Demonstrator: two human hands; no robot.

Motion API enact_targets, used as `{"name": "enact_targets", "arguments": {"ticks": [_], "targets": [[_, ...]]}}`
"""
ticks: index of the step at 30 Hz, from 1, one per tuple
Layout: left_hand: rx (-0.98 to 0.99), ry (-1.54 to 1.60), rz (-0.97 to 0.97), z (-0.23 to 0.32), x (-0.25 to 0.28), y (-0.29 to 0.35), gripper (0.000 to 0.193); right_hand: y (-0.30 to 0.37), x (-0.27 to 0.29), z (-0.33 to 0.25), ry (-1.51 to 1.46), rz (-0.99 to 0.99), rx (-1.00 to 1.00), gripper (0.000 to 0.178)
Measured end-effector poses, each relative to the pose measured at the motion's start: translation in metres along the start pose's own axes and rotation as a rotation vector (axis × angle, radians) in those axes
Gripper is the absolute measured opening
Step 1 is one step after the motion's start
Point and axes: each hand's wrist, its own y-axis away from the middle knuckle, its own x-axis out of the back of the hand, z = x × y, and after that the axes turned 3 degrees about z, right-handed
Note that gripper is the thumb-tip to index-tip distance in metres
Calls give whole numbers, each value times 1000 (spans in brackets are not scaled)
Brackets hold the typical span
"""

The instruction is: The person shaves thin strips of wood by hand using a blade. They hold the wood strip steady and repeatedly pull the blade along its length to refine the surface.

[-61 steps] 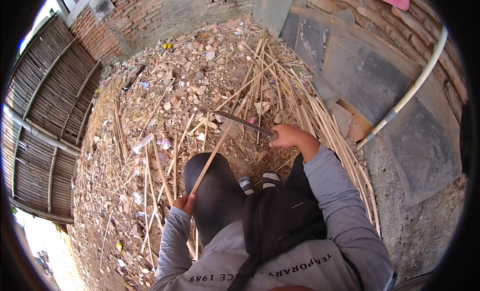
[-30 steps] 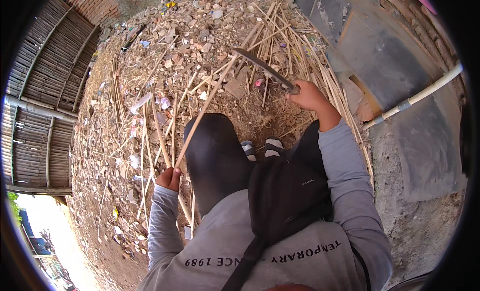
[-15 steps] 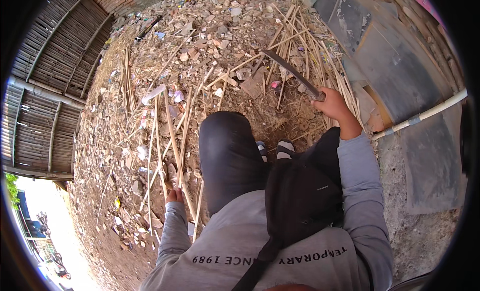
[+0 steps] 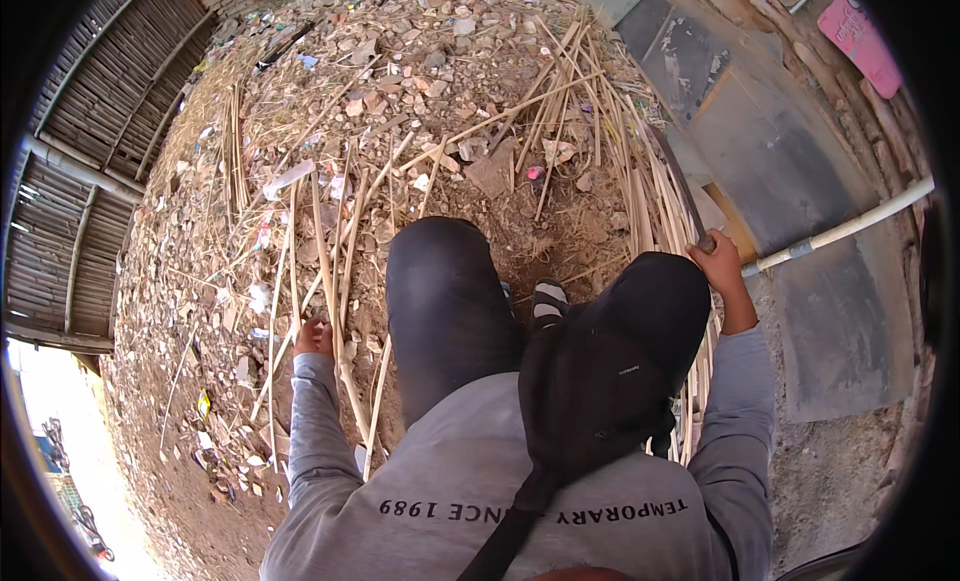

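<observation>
My right hand point(image 4: 716, 263) is closed round the handle of a machete point(image 4: 683, 186), off to the right of my knee. Its long dark blade points away from me, over a heap of pale split bamboo strips point(image 4: 640, 181). On the left, my left hand point(image 4: 314, 337) has its fingers curled in beside several long bamboo strips point(image 4: 347, 281) lying on the ground. Whatever those fingers hold, if anything, is hidden. Both knees are bent, and a black bag point(image 4: 590, 381) hangs across my front.
Rubble and litter point(image 4: 420, 81) cover the ground ahead. Grey sheets point(image 4: 770, 141) lean along the right, crossed by a pale pole point(image 4: 850, 226). A woven bamboo wall point(image 4: 100, 81) stands at the left. Another strip bundle point(image 4: 234, 151) lies at the far left.
My right hand has moved down and to the right, and the machete has swung from pointing leftward to pointing away along the strip heap. My left hand has shifted forward along the strips.
</observation>
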Motion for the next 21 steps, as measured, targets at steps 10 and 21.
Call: {"name": "enact_targets", "arguments": {"ticks": [10,21], "targets": [[477,398,-177,-59,-105,79,26,277,-14,172,179,-66,-585,33],[383,254,-428,-76,-114,96,25,424,-91,145,9,-54,-917,33]]}}
